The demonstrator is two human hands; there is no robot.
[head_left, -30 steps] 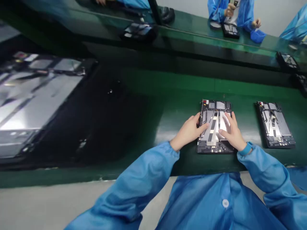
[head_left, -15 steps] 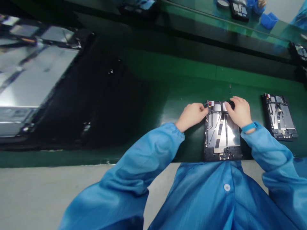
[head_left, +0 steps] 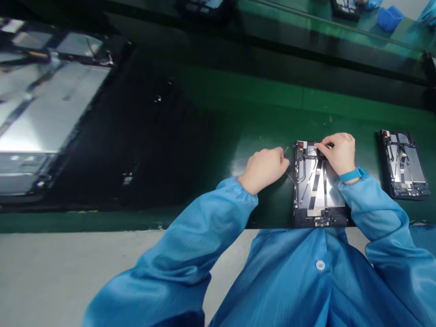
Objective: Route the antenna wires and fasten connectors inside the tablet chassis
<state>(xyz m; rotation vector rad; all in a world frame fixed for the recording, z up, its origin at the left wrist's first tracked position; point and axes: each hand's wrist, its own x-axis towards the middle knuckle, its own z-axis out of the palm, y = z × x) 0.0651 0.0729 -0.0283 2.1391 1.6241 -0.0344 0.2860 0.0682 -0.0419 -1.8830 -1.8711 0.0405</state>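
Observation:
An opened tablet-like device (head_left: 309, 193) lies near the table's front edge, showing a silver inner plate, flat ribbon cables and a dark lower strip. Just left of its upper corner, my left hand (head_left: 264, 169) is closed on a thin wire (head_left: 291, 178). One end of this wire sticks up past the fingers, and the rest curves back to the device's left side. Over the device's top edge, my right hand (head_left: 339, 152), with a blue band at the wrist, has thumb and fingers pinched together. What lies between them is hidden.
A similar opened device (head_left: 405, 163) lies to the right on the green table (head_left: 259, 109). Large at far left is a blurred panel (head_left: 68, 104) with the same kind of parts. Beyond the raised ledge stand a blue bin (head_left: 390, 18) and another device (head_left: 345, 8).
My left hand has moved left, off the device's corner, drawing the thin wire out from its side. My right hand's fingers have closed into a pinch near the top edge.

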